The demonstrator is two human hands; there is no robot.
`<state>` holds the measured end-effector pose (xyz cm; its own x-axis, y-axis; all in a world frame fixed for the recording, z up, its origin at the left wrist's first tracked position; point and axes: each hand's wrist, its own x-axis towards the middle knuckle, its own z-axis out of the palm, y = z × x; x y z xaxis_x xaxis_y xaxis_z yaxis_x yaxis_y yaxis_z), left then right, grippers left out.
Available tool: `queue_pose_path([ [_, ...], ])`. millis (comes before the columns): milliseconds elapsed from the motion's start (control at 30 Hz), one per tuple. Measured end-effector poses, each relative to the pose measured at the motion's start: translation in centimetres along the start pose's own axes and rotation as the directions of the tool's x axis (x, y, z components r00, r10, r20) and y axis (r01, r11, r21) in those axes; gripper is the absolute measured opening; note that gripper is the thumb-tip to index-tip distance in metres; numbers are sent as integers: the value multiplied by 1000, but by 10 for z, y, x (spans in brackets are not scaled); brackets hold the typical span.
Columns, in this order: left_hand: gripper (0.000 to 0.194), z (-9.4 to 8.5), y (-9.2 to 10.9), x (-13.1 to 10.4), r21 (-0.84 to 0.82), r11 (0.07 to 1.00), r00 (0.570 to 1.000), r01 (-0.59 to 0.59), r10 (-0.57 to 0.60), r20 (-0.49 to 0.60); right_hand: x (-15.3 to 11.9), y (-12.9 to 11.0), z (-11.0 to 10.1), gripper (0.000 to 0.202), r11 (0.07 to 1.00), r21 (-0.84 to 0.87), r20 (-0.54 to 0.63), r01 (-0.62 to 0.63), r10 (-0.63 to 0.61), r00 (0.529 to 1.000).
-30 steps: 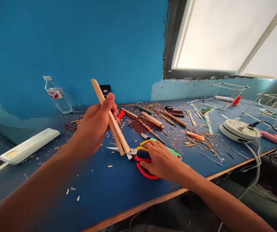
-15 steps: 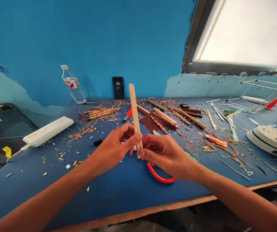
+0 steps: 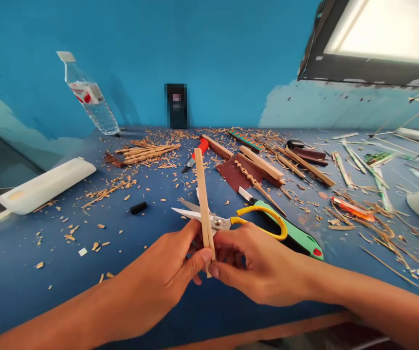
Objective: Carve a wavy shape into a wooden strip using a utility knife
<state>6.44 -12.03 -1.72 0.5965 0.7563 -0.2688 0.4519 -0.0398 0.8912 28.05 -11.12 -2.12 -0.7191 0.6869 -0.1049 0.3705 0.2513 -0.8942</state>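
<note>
A flat, pale wooden stick [image 3: 202,194] stands nearly upright, its top leaning slightly left. My left hand [image 3: 173,272] is closed round its lower part, thumb on the near face. My right hand [image 3: 256,262] pinches the bottom end from the right, fingers curled. A dark line runs along the lower stick; whether it is a split or a second piece I cannot tell. Just behind lie scissors [image 3: 218,222] with a yellow handle loop, blades pointing left and partly covered by the stick. Beside them rests a green utility knife [image 3: 297,232], partly hidden by the scissors.
Wood shavings litter the blue table [image 3: 151,189]. Further back are a red utility knife [image 3: 202,145], a carved stick [image 3: 253,182] on brown sandpaper [image 3: 227,171], and an orange cutter [image 3: 353,209]. A water bottle [image 3: 92,99] and a white power strip [image 3: 48,185] stand left.
The view has tilted down and come closer, so the scissors and green knife show more fully. Both hands and the stick sit lower in view, grip much the same.
</note>
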Motion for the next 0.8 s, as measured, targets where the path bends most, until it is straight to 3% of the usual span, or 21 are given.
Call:
queue_pose_path([
  [167,17,8,-7,-3,-18,997,993,71,-72,-89,0,7,3,13,999,46,-18,7,-6,1000],
  [300,22,16,-15,-4,-119,990,985,70,-87,-151,-2,10,16,11,999,27,-94,-32,34,995],
  [467,21,14,-23,-6,-280,957,996,81,-66,63,-5,6,28,13,997,26,-123,-78,80,989],
  [533,21,14,-26,-9,-271,958,995,90,-76,60,-5,3,28,11,994,88,-96,-69,77,992],
  [600,21,15,-26,-12,-257,963,996,86,-76,47,-6,1,26,11,983,158,-50,-93,102,994],
  [800,23,16,-19,-12,-274,961,989,40,2,149,-10,1,22,21,933,227,167,-278,244,955],
])
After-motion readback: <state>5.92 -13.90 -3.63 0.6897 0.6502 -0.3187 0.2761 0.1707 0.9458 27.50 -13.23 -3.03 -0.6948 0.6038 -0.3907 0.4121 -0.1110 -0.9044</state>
